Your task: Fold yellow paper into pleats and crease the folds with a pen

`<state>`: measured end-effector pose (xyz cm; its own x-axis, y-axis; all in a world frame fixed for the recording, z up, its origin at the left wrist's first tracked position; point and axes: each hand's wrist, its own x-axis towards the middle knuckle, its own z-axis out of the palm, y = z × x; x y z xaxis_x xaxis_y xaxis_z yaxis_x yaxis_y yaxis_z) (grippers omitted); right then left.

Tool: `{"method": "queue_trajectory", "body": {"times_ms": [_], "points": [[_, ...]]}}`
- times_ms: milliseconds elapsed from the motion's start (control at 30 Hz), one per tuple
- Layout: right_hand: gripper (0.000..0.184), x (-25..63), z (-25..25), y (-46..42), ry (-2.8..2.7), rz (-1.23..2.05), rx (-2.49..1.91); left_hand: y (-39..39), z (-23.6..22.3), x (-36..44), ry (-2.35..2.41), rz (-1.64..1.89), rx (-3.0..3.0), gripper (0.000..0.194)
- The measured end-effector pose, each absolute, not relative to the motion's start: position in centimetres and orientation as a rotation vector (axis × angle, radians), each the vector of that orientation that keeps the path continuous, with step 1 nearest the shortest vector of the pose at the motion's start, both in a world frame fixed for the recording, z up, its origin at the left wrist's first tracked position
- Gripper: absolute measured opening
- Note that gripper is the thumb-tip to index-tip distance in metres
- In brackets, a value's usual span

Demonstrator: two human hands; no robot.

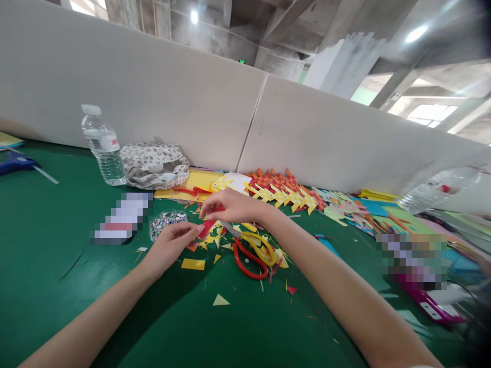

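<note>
My left hand [174, 245] pinches a small piece of red paper [207, 228] between thumb and fingertips. Over the same piece curls my right hand [236, 207]; some red shows between its thumb and fingers, and its fingertips are partly hidden. Scissors [255, 253] with one yellow and one red handle lie just below my right hand, their blades pointing toward the paper. Around them are scattered yellow, orange and red paper scraps [193, 264]. A clear dish of googly eyes [168, 221] sits beside my left hand.
Woven paper fish [284, 189] lie along the white partition [134, 76]. A water bottle [103, 145] and a patterned cloth bag [155, 164] stand at the back left. At the far left is a blue glue gun [18, 164]. Another bottle [439, 188] and coloured papers are on the right.
</note>
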<state>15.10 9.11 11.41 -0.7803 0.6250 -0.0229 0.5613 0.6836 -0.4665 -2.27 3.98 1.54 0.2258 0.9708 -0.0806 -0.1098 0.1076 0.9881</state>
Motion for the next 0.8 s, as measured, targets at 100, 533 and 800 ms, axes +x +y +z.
{"method": "queue_trajectory", "body": {"times_ms": [100,533,800], "points": [[0.016,16.4,10.5,10.7,-2.612,0.615,-1.245,4.0,1.3,-2.4,1.035,1.039,1.149,0.033],[0.027,24.7,4.9,16.9,-2.378,0.425,-2.118,4.4,1.5,-2.7,1.092,1.303,0.891,0.033],[0.024,23.3,6.7,16.3,-2.407,0.671,-1.753,4.5,1.4,-2.7,1.045,1.389,0.864,0.031]]}}
